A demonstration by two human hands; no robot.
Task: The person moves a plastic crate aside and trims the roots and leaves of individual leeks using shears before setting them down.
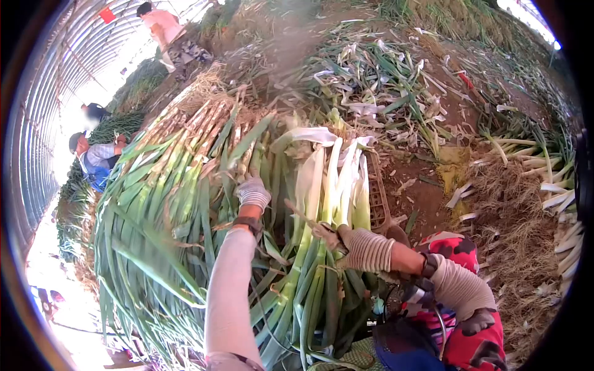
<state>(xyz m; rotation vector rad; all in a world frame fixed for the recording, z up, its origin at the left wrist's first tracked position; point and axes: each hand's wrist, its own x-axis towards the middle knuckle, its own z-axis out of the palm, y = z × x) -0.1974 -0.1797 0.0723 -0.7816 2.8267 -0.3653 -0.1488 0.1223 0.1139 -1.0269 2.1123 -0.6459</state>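
My left hand (253,190), in a striped knit glove, reaches into a big pile of long green onions (179,179) with roots and dry skins still on. Its fingers are closed around a stalk (249,157) near the pile's upper right edge. My right hand (366,248), also gloved, is closed on a thin, brownish, stick-like tool (312,224) that points up and left; I cannot tell what kind. The tool crosses in front of several peeled green onions (334,185) with white stems, which lie together beside the pile, their green leaves running down toward me.
Behind the peeled stems stands a brown plastic crate (376,188). Stripped leaves (383,86) litter the soil ahead. More rooted onions (513,210) lie along the right. Two people, one in a pink top (162,28) and one in grey (99,153), are at the left near the arched tunnel wall (43,130).
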